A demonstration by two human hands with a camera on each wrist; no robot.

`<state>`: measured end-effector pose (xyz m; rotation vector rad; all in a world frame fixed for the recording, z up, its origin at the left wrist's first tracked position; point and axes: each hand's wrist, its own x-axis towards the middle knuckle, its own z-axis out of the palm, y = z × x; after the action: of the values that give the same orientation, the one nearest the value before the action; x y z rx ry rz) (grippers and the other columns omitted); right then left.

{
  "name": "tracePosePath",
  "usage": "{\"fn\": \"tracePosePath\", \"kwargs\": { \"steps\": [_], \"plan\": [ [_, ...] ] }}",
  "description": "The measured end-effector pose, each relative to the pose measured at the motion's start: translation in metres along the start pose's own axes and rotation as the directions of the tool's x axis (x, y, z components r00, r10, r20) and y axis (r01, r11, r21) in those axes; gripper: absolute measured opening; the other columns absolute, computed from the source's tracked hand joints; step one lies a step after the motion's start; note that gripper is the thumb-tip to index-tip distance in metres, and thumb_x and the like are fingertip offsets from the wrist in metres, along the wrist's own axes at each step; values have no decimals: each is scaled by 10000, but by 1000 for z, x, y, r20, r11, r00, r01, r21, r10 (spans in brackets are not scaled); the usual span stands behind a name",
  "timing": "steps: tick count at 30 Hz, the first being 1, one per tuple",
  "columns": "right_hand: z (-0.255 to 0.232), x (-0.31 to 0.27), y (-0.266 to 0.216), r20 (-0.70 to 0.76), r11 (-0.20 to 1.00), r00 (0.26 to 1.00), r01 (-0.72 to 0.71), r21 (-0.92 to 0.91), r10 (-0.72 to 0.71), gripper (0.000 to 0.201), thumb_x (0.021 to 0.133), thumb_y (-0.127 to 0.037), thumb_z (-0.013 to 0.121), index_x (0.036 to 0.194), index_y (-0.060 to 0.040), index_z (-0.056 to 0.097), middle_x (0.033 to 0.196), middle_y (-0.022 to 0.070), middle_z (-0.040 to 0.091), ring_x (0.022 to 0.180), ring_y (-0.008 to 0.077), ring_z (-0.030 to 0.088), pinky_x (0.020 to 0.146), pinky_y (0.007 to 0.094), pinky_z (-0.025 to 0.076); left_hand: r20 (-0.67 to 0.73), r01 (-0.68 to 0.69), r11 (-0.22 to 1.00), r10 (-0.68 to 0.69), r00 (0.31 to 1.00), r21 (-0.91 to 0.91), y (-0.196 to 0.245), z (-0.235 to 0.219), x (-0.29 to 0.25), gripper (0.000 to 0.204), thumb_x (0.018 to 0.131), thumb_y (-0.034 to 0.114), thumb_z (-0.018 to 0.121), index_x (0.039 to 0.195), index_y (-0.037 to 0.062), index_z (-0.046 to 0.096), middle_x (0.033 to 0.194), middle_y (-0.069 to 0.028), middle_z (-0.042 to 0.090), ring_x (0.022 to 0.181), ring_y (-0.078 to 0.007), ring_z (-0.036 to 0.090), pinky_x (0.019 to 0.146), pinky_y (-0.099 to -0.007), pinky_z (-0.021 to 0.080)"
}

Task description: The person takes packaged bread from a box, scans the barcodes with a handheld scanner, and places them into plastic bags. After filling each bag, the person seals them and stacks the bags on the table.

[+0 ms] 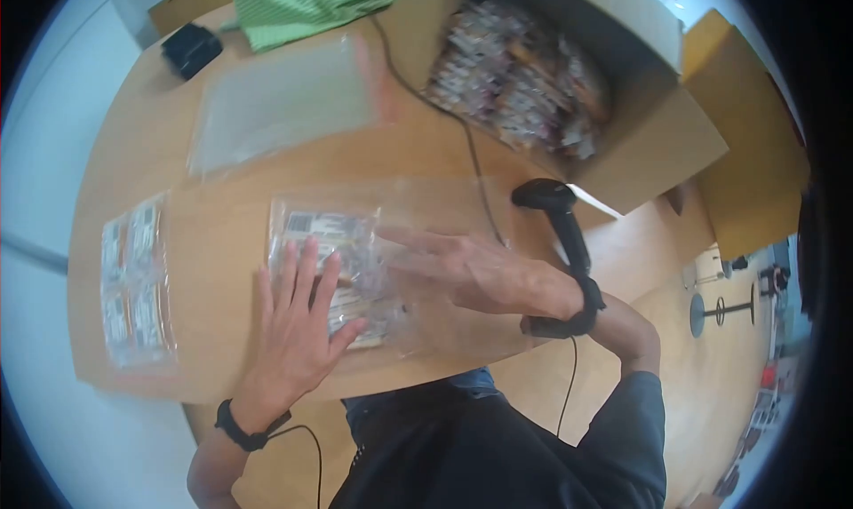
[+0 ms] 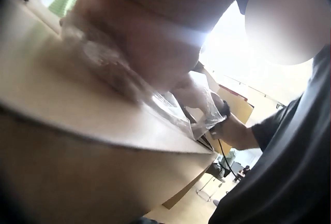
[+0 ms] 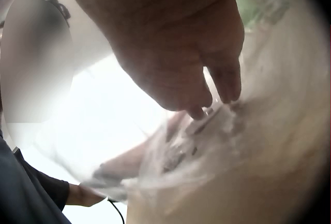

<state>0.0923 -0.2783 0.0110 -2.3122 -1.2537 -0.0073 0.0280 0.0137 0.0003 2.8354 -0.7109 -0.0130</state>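
My left hand [image 1: 298, 340] lies with spread, straight fingers on small labelled packets [image 1: 324, 229] in a clear plastic bag [image 1: 444, 194]. Printed labels and a barcode show through the plastic. From the right, my right hand [image 1: 471, 269], motion-blurred, reaches over the loose part of the bag, fingers extended toward the packets. In the right wrist view, the fingers of this right hand [image 3: 222, 79] point down at the packets, with thin plastic [image 3: 207, 167] spread about them. Clear film [image 2: 160, 99] bunches beside the left hand [image 2: 145, 42] in the left wrist view.
A filled clear bag of packets [image 1: 138, 282] lies at the table's left. Flat clear bags [image 1: 284, 105], a green cloth [image 1: 306, 7] and a black object [image 1: 191, 50] are farther back. A cardboard box [image 1: 657, 127] holds many packets; a black handheld scanner [image 1: 560, 211] stands nearby.
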Motion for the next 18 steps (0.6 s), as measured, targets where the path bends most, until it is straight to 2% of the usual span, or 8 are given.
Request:
{"fn": "tracePosePath", "kwargs": {
  "steps": [3,5,7,10,13,15,17,18],
  "plan": [
    [-68,-26,-7,69,848,898,-382,-367,434,308,877,-156,750,1147,-26,683,1117,157,712,917,356,694,752,421,570,31,-17,1000,17,999,10,-4,3,0,873,995,541,590,1612,1,290,1700,-265,158,1554,-507,142,1204,-682,166],
    [-101,-31,17,-526,810,846,-363,-461,80,210,856,-163,709,1017,-32,679,799,140,683,769,357,691,643,439,550,10,-20,1000,20,1000,-9,-5,4,2,870,994,541,592,1608,-1,299,1699,-260,166,1555,-499,150,1206,-675,173],
    [-139,-20,39,-693,522,720,-576,-629,-40,206,861,-179,718,997,-29,680,842,124,698,788,347,691,654,412,562,45,-32,999,31,999,14,-6,1,2,860,998,536,588,1605,-5,306,1697,-262,172,1557,-490,154,1211,-664,178],
    [-162,-25,94,-714,365,696,-686,-629,77,276,870,-198,718,1073,-21,659,911,122,713,876,331,706,674,389,577,87,-47,996,40,995,81,-6,-3,8,848,1004,528,580,1603,-9,309,1692,-277,174,1556,-494,152,1211,-661,184],
    [-172,-21,97,-556,205,664,-714,-669,499,334,880,-183,713,1158,-9,654,1021,158,731,930,329,710,708,394,593,100,-64,979,45,994,194,-4,-6,8,848,1011,554,556,1599,-9,320,1690,-279,176,1556,-487,161,1215,-657,189],
    [-162,-27,55,-659,490,721,-504,-711,-215,251,878,-110,696,1093,17,723,1079,176,751,958,345,734,752,381,608,20,-55,998,55,998,24,0,-13,8,866,1021,586,518,1605,-13,297,1691,-270,189,1555,-468,190,1228,-628,191],
    [-137,-34,10,-563,517,724,-329,-790,-399,237,855,-36,682,1071,17,765,1149,178,753,1008,313,748,812,341,614,-49,-52,988,45,998,-145,10,-24,11,885,1031,618,479,1611,-17,273,1692,-261,202,1555,-448,219,1241,-600,193],
    [-115,-38,-17,-482,499,763,-243,-832,-432,267,856,-43,676,1102,13,763,1166,169,750,1053,298,742,833,322,610,75,53,545,18,997,-837,24,-30,16,886,1035,645,436,1607,-14,281,1679,-258,245,1546,-420,256,1245,-581,213]
  ]
}}
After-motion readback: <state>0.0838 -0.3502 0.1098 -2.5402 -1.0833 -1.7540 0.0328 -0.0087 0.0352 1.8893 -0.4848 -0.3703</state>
